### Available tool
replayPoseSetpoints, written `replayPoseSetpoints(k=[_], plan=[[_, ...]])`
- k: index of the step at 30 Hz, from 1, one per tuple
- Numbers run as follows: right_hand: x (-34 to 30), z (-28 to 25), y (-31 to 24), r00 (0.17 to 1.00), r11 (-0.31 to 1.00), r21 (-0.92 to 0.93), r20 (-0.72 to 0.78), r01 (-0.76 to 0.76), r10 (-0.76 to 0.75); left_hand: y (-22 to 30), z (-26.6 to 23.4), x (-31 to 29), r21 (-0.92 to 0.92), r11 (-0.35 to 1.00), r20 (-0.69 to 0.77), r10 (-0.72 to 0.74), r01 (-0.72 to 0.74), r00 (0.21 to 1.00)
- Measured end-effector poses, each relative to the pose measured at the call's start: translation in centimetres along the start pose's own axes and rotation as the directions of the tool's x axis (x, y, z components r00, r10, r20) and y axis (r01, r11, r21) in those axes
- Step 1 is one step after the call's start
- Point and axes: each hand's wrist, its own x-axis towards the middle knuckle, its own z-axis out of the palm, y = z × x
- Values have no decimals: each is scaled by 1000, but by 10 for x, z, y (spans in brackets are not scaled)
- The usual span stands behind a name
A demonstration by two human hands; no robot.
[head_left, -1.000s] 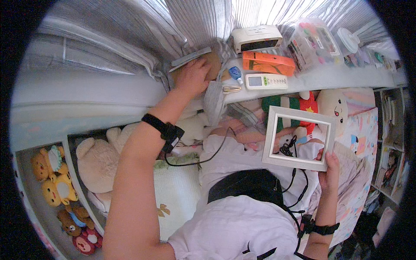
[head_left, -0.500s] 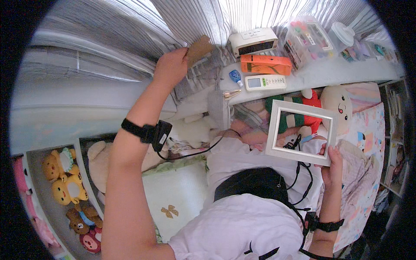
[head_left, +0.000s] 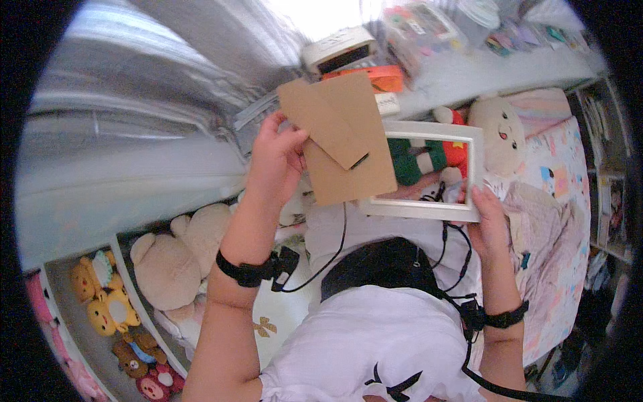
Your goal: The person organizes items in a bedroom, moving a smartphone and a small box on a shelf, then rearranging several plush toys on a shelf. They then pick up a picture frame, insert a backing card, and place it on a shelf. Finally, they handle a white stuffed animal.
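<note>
L hand [head_left: 276, 159], fingers curled, pinches brown board [head_left: 348, 182] at L edge; R hand [head_left: 491, 229] grips white frame [head_left: 425, 211] at lower R corner. Board covers frame's L side, part-blocks orange box [head_left: 386, 78] & white remote [head_left: 388, 104] nr clock [head_left: 340, 50].

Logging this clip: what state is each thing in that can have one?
Picture frame: held, opening see-through
Backing board: held, flap slanting across
Left hand: closed on backing board
Right hand: gripping picture frame
White device: display looks dark
Wrist straps: fastened
Remote: mostly hidden, unclear
</note>
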Motion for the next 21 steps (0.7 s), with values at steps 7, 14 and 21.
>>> replayPoseSetpoints(k=[7, 14, 21], plan=[[-3, 3, 17, 995, 984, 176, 101, -31, 14, -58, 63, -22, 19, 991, -85, 132, -130, 988], [-9, -3, 11, 983, 956, 291, 182, -48, -6, -62, 72, -45, -13, 996, -152, 81, -84, 985], [1, -55, -1, 936, 929, -120, 82, 350, -342, -13, 16, -72, 12, 935, -231, 349, -356, 908]])
